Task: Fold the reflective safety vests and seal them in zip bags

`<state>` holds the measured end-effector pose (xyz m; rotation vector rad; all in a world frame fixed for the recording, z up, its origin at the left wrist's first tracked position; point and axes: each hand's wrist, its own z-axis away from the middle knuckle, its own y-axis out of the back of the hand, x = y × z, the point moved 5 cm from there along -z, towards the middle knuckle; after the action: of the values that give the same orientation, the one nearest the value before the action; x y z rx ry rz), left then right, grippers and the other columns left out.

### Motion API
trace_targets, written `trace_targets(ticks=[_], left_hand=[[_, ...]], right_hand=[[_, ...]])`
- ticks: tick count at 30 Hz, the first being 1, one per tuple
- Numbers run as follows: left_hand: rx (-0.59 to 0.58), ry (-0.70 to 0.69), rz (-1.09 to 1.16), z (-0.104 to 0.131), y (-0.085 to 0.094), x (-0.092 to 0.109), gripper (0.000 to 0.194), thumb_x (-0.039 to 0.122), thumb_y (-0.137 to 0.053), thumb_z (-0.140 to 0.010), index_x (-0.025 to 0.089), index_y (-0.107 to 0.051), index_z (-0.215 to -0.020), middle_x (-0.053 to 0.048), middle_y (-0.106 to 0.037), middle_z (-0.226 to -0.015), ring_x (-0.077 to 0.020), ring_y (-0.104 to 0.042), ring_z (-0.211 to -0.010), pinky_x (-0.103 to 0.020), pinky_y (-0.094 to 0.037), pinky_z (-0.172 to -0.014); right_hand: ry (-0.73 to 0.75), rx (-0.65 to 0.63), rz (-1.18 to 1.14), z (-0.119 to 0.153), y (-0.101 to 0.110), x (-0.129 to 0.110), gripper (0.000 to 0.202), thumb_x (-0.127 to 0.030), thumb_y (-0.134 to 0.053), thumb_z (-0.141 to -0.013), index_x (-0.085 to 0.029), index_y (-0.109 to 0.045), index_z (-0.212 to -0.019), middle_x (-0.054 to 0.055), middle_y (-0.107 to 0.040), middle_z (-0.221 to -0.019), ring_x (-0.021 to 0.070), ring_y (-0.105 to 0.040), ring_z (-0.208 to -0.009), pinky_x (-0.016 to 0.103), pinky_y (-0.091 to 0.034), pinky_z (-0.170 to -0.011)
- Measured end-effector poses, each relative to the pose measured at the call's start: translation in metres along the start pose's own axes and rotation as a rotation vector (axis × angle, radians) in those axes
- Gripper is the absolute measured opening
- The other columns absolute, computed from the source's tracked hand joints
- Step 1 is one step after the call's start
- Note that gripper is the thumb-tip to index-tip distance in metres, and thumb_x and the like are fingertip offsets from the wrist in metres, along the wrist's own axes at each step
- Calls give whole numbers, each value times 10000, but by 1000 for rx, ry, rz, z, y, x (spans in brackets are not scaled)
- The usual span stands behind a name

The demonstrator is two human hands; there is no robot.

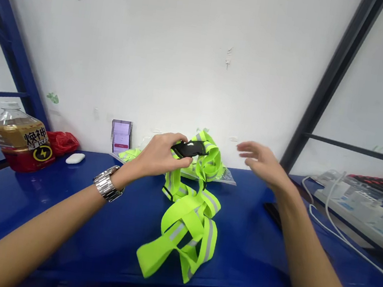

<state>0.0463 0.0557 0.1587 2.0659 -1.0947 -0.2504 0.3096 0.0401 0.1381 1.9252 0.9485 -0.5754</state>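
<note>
A black plastic buckle is gripped between the thumb and fingers of my left hand, which wears a metal watch at the wrist. From the buckle hangs a tangle of neon yellow-green strap with grey reflective stripes, its lower loops on the blue table. Off to the right of the strap, my right hand is raised with fingers apart and nothing in it. Behind the strap, a clear plastic bag lies by the wall with more yellow-green material in and around it.
On the left stand a large drink bottle, a red plastic bag and a white case. A phone leans on the wall. At right are a black object, white cables and a power strip with chargers.
</note>
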Motion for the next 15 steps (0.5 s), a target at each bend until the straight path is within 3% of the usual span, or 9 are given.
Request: trace_targets(ticks=[1,2,5,7,9,11,13,15], left_hand=[[-24,14,11,-2,1,-1,376,402,-647,-724,201,-630,-1042,-58,-698,-1008,-234,-637,-876,-356,-482,-763],[-56,20,27,-3,0,-1,394,411,-655,-724,208,-627,-1060,-55,-698,-1003,-234,-640,-868,-356,-484,-753],[-133,4,105,-1,-2,3,501,411,-692,-708,213,-558,-1148,-43,-681,-944,-217,-639,-803,-347,-488,-716],[-125,-6,174,2,-1,7,586,406,-724,-687,215,-496,-1191,-40,-654,-935,-209,-633,-803,-344,-493,-715],[-105,-12,245,4,0,10,647,412,-748,-675,224,-449,-1218,-45,-628,-963,-207,-631,-840,-341,-502,-729],[-85,4,302,5,1,8,670,443,-749,-692,235,-419,-1237,-65,-610,-1030,-211,-632,-887,-341,-510,-746],[-34,42,322,7,0,1,706,483,-727,-723,245,-370,-1284,-110,-568,-1178,-239,-618,-983,-367,-516,-783],[34,101,321,10,-3,-10,799,518,-718,-727,258,-293,-1350,-160,-470,-1337,-292,-569,-1112,-418,-517,-824]], right_hand=[[66,174,81,7,8,-16,332,-143,-557,-687,-191,-598,-1014,137,-635,-1127,302,-611,-1007,459,-496,-824],[187,206,126,15,6,-36,347,-146,-547,-709,-209,-590,-1047,116,-632,-1135,299,-596,-1045,461,-487,-851],[489,-40,301,34,-28,-90,465,-232,-601,-750,-243,-533,-1209,95,-580,-1244,323,-501,-1188,482,-433,-943],[540,-106,481,34,-50,-106,502,-276,-665,-713,-211,-539,-1195,131,-588,-1207,365,-464,-1194,499,-413,-923],[522,-179,570,23,-69,-107,405,-249,-688,-673,-184,-590,-1061,138,-632,-1060,356,-515,-1086,445,-429,-838],[447,-267,528,5,-79,-99,173,-194,-647,-673,-173,-606,-840,86,-633,-799,263,-582,-820,346,-424,-671],[380,-272,402,-18,-76,-91,77,-160,-622,-666,-171,-580,-730,36,-586,-668,186,-544,-648,303,-380,-571],[318,-196,234,-42,-62,-89,61,-140,-622,-667,-159,-575,-702,26,-568,-654,159,-527,-617,295,-386,-557]])
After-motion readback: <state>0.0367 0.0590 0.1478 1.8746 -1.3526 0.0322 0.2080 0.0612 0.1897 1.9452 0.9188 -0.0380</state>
